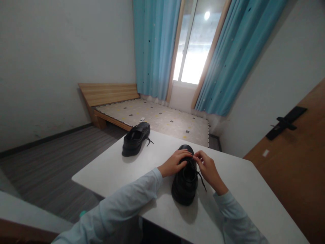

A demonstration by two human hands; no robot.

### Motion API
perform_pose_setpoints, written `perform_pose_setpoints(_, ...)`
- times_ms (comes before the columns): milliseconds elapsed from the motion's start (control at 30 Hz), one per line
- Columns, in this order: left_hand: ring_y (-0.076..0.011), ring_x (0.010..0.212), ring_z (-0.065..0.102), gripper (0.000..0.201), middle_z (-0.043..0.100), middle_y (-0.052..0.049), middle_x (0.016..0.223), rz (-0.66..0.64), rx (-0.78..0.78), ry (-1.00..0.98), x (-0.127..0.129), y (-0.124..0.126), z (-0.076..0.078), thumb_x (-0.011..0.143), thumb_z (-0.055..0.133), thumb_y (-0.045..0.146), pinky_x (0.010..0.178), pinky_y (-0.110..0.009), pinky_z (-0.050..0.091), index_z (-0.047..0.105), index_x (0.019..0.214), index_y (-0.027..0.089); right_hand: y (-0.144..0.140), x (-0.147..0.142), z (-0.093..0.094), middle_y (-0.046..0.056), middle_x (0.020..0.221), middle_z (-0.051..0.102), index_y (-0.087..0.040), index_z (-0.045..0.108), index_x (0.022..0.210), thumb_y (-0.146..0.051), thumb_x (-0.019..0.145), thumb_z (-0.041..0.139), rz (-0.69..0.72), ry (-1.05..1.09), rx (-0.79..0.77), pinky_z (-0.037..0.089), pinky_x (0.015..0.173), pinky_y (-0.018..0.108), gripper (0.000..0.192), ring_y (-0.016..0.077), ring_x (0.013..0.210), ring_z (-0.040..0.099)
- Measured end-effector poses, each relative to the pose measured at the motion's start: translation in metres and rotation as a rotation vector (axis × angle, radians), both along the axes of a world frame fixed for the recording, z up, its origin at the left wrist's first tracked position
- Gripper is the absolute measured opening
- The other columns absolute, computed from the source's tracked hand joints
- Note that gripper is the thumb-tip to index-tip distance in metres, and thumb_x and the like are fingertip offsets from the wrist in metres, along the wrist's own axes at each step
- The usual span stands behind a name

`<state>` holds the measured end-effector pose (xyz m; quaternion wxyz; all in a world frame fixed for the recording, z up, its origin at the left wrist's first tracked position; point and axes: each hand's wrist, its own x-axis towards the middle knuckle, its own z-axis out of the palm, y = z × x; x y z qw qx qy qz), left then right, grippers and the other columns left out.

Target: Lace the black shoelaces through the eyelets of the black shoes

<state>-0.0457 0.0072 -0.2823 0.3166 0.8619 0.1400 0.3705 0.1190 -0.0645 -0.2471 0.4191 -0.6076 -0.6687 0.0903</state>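
Pinching lace (197, 176) at near shoe (185, 181), both hands meeting over tongue. Left hand (174, 162) resting on shoe's left side, fingers curled closed on upper. Right hand (208, 169) just right of shoe, fingertips pinched on lace; loose end trailing down right side. Shoe mid-tabletop (241, 189), long axis running away from body, toe far, heel near. Both hands equally close. Second shoe (135, 139) well apart, far left, untouched. No containers visible.
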Motion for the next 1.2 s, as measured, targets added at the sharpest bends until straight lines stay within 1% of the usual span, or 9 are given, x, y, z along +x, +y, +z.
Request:
perform_pose_setpoints(133,-0.0223,0.130,0.038,0.036,0.054,-0.010,0.128,0.012,0.001,0.024,0.000,0.000,0.000,0.084,0.048,0.018,0.111,-0.042,0.028,0.055,0.119,0.018,0.004,0.001,0.002,0.001,0.068,0.059,-0.021,0.053,0.072,-0.031,0.082,0.050,0.038,0.094,-0.036,0.040,0.064,0.031,0.014,0.0178,0.066,0.055)
perform_pose_setpoints(200,-0.0223,0.130,0.038,0.036,0.054,-0.010,0.128,0.018,-0.004,0.039,0.000,0.000,0.001,0.083,0.048,0.018,0.110,-0.042,0.028,0.055,0.119,0.019,0.005,0.003,0.001,0.002,0.070,0.059,-0.020,0.054,0.073,-0.033,0.080,0.054,0.084,0.195,-0.059,0.041,0.064,0.031,0.014,0.0176,0.068,0.055)
perform_pose_setpoints(267,-0.0225,0.130,0.038,0.037,0.054,-0.009,0.129,0.019,-0.010,0.052,0.000,-0.001,0.001,0.083,0.049,0.017,0.110,-0.043,0.028,0.054,0.119,0.019,0.006,0.005,0.000,0.001,0.070,0.059,-0.020,0.055,0.080,-0.036,0.078,0.058,0.153,0.344,-0.111,0.041,0.063,0.030,0.016,0.0173,0.068,0.056)
perform_pose_setpoints(333,-0.0226,0.130,0.038,0.037,0.053,-0.009,0.129,0.020,-0.012,0.058,-0.001,-0.001,0.003,0.083,0.049,0.017,0.110,-0.043,0.027,0.055,0.119,0.019,0.006,0.007,0.000,-0.001,0.066,0.058,-0.020,0.054,0.091,-0.036,0.075,0.062,0.210,0.498,-0.175,0.040,0.061,0.028,0.024,0.0161,0.065,0.055)
perform_pose_setpoints(467,-0.0224,0.129,0.040,0.036,0.053,-0.011,0.129,0.029,-0.005,0.063,-0.001,-0.003,0.005,0.083,0.049,0.018,0.110,-0.043,0.027,0.055,0.119,0.019,0.001,0.012,-0.002,-0.004,0.066,0.058,-0.021,0.052,0.100,-0.029,0.069,0.069,0.237,0.683,-0.243,0.038,0.061,0.026,0.036,0.0128,0.062,0.052)
perform_pose_setpoints(667,-0.0218,0.128,0.040,0.035,0.054,-0.009,0.129,0.025,0.005,0.067,-0.002,-0.002,0.005,0.084,0.049,0.018,0.110,-0.042,0.028,0.055,0.118,0.020,-0.004,0.017,-0.009,-0.004,0.069,0.058,-0.022,0.060,0.092,-0.020,0.065,0.072,0.270,0.752,-0.220,0.039,0.063,0.025,0.029,0.0123,0.067,0.053)
perform_pose_setpoints(933,-0.0213,0.129,0.039,0.035,0.054,-0.009,0.128,0.009,0.014,0.067,-0.003,-0.001,0.005,0.085,0.048,0.019,0.110,-0.041,0.028,0.054,0.119,0.019,-0.002,0.012,-0.008,-0.003,0.074,0.059,-0.022,0.058,0.083,-0.027,0.062,0.076,0.213,0.885,-0.133,0.047,0.074,0.030,0.028,0.0149,0.071,0.061)
perform_pose_setpoints(1100,-0.0217,0.130,0.039,0.035,0.054,-0.010,0.128,0.007,0.018,0.054,-0.003,-0.001,0.005,0.085,0.048,0.020,0.111,-0.041,0.028,0.055,0.119,0.018,-0.003,0.012,-0.008,-0.003,0.076,0.056,-0.022,0.054,0.080,-0.030,0.066,0.073,0.220,0.846,-0.107,0.049,0.071,0.031,0.025,0.0150,0.070,0.061)
perform_pose_setpoints(1200,-0.0216,0.130,0.039,0.034,0.054,-0.009,0.128,0.009,0.008,0.063,-0.003,-0.003,0.008,0.086,0.047,0.020,0.111,-0.041,0.028,0.055,0.119,0.019,-0.003,0.013,-0.009,-0.003,0.076,0.055,-0.021,0.053,0.082,-0.032,0.070,0.069,0.220,0.763,-0.088,0.047,0.060,0.028,0.023,0.0117,0.061,0.055)
